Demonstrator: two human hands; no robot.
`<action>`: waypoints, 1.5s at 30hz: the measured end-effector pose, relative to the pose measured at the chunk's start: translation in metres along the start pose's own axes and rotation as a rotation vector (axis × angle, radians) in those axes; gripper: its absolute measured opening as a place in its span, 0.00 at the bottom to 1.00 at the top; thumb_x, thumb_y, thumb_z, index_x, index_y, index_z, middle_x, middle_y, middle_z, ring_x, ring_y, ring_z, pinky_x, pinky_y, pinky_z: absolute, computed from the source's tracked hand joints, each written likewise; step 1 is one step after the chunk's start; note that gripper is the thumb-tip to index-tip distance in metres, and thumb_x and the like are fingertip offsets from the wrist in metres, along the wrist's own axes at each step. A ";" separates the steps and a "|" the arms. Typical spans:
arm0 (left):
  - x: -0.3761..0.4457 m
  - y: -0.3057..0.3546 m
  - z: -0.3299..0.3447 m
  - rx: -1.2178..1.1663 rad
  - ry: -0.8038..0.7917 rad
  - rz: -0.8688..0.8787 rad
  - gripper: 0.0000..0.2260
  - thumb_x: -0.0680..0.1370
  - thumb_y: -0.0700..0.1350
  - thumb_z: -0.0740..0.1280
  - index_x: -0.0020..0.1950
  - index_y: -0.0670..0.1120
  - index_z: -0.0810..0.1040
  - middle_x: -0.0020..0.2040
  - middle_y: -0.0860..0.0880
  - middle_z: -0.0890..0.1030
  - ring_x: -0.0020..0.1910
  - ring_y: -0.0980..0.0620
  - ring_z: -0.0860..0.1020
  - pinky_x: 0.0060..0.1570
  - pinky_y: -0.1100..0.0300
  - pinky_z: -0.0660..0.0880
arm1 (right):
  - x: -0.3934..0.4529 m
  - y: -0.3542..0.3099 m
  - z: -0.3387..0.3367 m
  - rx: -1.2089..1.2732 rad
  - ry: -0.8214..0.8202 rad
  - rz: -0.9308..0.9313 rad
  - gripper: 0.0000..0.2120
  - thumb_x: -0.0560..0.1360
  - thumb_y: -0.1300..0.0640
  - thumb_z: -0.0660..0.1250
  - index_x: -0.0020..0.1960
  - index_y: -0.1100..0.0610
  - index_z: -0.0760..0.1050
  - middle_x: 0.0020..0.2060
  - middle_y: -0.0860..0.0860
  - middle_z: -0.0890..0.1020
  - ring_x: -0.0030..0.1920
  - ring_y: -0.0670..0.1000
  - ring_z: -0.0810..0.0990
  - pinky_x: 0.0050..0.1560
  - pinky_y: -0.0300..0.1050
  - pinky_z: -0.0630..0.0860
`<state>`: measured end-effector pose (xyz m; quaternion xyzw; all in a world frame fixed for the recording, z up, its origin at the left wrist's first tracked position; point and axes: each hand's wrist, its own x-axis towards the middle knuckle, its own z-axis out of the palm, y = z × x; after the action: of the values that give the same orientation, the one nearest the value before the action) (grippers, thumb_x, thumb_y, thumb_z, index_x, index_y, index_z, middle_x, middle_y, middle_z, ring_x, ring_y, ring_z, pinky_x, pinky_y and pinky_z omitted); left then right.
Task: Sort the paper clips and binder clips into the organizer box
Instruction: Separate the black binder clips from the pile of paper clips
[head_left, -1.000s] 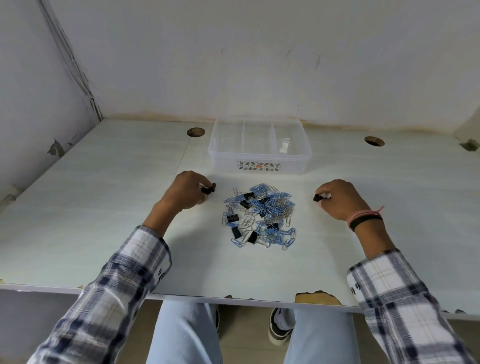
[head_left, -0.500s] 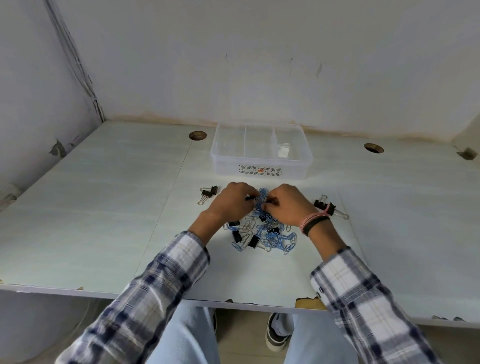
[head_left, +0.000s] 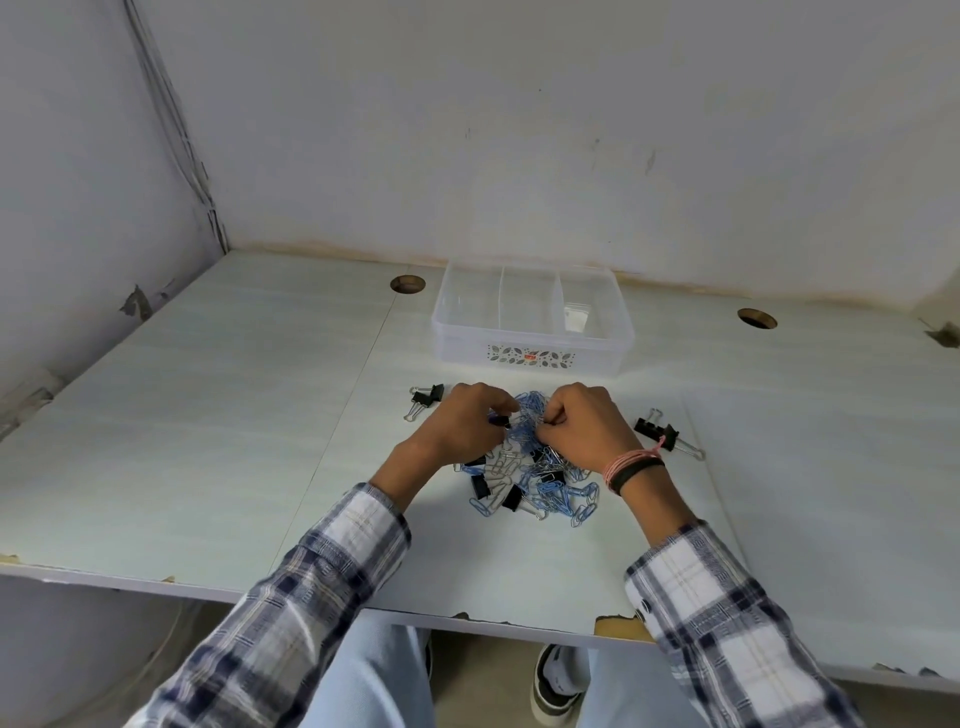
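A pile of blue and silver paper clips mixed with black binder clips (head_left: 530, 480) lies on the table in front of me. Both hands reach into its far end. My left hand (head_left: 465, 423) has curled fingers and pinches a small black binder clip (head_left: 497, 420). My right hand (head_left: 584, 426) is curled too and pinches among the blue paper clips (head_left: 531, 405); its fingers hide exactly which clip it holds. The clear organizer box (head_left: 530, 356), divided into three compartments, stands just beyond the pile.
Black binder clips lie apart from the pile on the left (head_left: 427, 400) and on the right (head_left: 660, 432). Two round cable holes (head_left: 408, 283) (head_left: 757, 318) sit near the back wall. The table's chipped front edge (head_left: 615, 626) is close to my lap.
Both hands let go of binder clips at the sides of the pile, then moved inward to its far end. Since half a second ago they have barely moved.
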<state>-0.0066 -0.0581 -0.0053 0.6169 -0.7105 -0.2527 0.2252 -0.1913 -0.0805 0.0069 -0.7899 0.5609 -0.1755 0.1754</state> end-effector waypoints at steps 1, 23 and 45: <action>0.000 0.001 0.001 0.006 0.001 0.007 0.20 0.75 0.36 0.71 0.68 0.43 0.80 0.64 0.46 0.83 0.59 0.50 0.81 0.54 0.68 0.71 | -0.001 -0.001 -0.002 0.017 0.016 0.006 0.10 0.67 0.61 0.72 0.41 0.69 0.81 0.39 0.65 0.84 0.42 0.63 0.83 0.44 0.57 0.82; -0.008 0.012 -0.028 -1.069 0.063 -0.155 0.13 0.78 0.31 0.64 0.61 0.37 0.81 0.47 0.43 0.82 0.44 0.47 0.81 0.43 0.57 0.79 | -0.017 0.015 -0.042 1.617 0.011 0.408 0.05 0.74 0.72 0.63 0.47 0.68 0.77 0.48 0.61 0.80 0.46 0.56 0.81 0.45 0.43 0.83; -0.011 0.007 -0.005 0.172 -0.006 -0.112 0.18 0.71 0.50 0.77 0.59 0.46 0.84 0.54 0.45 0.84 0.44 0.48 0.80 0.36 0.64 0.70 | -0.030 -0.010 -0.035 0.686 -0.225 0.233 0.14 0.80 0.67 0.62 0.64 0.60 0.76 0.53 0.55 0.81 0.32 0.48 0.78 0.28 0.39 0.75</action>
<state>-0.0074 -0.0471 0.0036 0.6719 -0.6947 -0.2047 0.1549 -0.2087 -0.0520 0.0396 -0.6304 0.5330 -0.2438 0.5090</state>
